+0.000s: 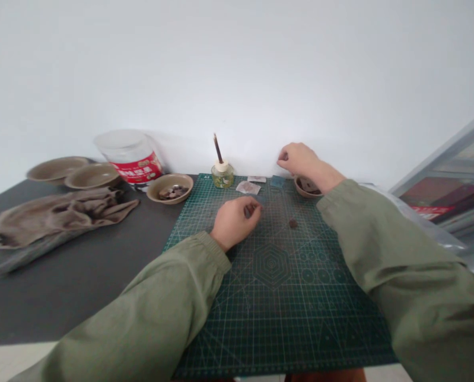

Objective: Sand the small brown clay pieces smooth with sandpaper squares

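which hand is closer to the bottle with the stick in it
Left: the left hand is in front of the bottle, slightly to its right; the right hand is farther off to its right.

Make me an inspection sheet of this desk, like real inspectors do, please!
Surface: dark table, partly covered by a green cutting mat.
Job's things: brown lump, two pale slips and blue square on the mat; part-hidden bowl by the right sleeve.
Clutter: crumpled cloth, red-labelled tub.
Hands: left hand above the mat, right hand farther back; fingers curled, contents unclear.
Cables: nothing seen.
Surroundings: pale wall behind.
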A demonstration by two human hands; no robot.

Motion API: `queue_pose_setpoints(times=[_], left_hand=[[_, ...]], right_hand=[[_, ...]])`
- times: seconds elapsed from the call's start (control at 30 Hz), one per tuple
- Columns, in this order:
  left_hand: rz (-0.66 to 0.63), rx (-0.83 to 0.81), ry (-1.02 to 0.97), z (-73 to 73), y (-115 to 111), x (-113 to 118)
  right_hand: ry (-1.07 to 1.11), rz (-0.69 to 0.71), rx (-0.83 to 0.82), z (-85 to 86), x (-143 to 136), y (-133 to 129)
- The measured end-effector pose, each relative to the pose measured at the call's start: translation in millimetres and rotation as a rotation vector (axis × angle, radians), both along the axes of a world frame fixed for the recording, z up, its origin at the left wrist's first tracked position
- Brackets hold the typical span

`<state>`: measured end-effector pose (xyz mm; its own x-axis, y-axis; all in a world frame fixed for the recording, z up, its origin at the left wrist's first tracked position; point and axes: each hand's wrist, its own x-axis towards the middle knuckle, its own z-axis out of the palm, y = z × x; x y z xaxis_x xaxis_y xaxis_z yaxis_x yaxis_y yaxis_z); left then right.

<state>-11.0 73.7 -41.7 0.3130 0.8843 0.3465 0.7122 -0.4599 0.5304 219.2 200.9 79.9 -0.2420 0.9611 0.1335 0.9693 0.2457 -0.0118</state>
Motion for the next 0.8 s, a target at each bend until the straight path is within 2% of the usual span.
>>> queue_pose_setpoints(times=[0.13,0.33,0.47,0.67,0.8], left_hand=[[0.036,0.025,-0.008,0.7,1,-1],[0.044,0.032,-0.017,0.9,1,-1],[0.041,0.033,-0.032,0.2,0,0],[0.026,0.062,-0.096,-0.3,1,1],[0.021,0.129,-0.201,0.6,0,2]], right_hand=[[-0.062,0.066,-0.061,-8.2,-12,-2],[-0.201,-0.039,-0.046,-22.8,-16,6],[-0.211,-0.049,-0.049,-29.1,-14,8],[-0.103,-0.045,-0.1,-36.0,-6,8],[0.093,0.021,-0.233,-23.0,2,8]])
